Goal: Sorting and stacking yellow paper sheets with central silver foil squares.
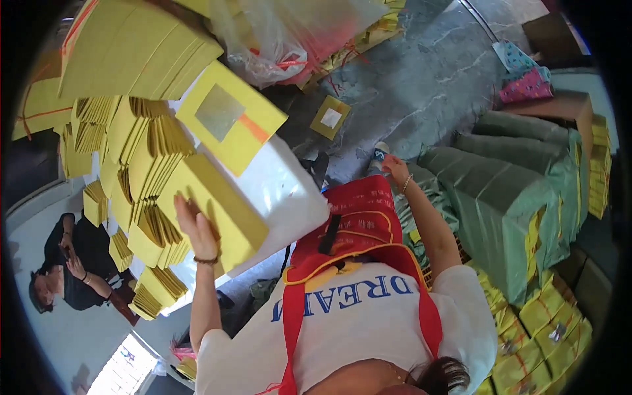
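On the white-covered desk [289, 181], at the person's left side, a thick block of yellow paper [227, 204] lies at an angle. The left hand [196, 227] is laid upon it, open, with the fingers straight; it seems to rest there and it grasps nothing. The right hand [397, 172] is held out, well apart from the block, beyond the red apron [352, 224]. Its fingers look partly bent, and a small blue and white object [380, 153] is just beside them; whether they touch it or hold it, I cannot tell.

To the left of the block, many fanned piles of yellow paper [148, 158] stand close together. Near its far end is a yellow sheet with a grey square [257, 141].

About how far the work has come, I can only judge: those piles are already spread open, while the block under the left hand has straight edges and is not yet fanned. A larger yellow stack [145, 49], at the far end, also looks compact. On the right side, the green-wrapped bundles [500, 184] appear to me already packed, with some yellow showing at their ends.
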Demonstrator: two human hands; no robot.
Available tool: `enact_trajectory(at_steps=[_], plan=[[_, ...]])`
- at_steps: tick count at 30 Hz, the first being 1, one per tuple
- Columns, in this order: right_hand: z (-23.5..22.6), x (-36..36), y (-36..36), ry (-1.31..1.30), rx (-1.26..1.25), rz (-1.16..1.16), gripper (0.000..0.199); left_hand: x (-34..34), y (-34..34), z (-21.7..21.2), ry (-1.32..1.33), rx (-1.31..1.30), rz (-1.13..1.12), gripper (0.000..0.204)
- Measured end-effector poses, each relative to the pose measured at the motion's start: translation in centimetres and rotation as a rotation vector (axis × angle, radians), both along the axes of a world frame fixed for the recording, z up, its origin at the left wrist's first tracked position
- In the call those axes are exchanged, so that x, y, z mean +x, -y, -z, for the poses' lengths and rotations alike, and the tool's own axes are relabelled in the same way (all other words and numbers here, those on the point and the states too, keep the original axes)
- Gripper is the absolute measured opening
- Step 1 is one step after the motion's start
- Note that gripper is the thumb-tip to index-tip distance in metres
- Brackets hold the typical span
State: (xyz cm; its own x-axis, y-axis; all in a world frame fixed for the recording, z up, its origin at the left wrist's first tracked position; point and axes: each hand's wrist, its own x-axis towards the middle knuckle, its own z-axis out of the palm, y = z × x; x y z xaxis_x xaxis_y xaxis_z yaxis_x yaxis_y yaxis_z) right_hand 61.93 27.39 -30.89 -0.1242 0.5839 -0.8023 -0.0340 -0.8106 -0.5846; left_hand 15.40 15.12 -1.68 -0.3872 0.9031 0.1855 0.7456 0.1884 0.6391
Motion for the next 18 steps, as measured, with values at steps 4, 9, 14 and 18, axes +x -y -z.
enact_trajectory(at_steps=[4,9,14,18], plan=[[0.2,1.7,-6.3,0.08,-0.094,-0.019,0.037,0.7,-0.1,-1.7,-0.198,-0.207,-0.038,0.051],[2.4,4.1,-12.2,0.034,-0.132,-0.05,0.038,1.5,-0.6,-1.7,-0.481,-0.321,-0.091,0.053],[7.9,5.7,-16.5,0.014,-0.132,-0.043,0.039,0.7,0.1,-1.9,-0.773,-0.477,-0.108,0.054],[13.5,5.4,-18.3,0.086,-0.149,-0.038,0.038,0.8,0.7,-2.3,-0.81,-0.519,-0.13,0.057]])
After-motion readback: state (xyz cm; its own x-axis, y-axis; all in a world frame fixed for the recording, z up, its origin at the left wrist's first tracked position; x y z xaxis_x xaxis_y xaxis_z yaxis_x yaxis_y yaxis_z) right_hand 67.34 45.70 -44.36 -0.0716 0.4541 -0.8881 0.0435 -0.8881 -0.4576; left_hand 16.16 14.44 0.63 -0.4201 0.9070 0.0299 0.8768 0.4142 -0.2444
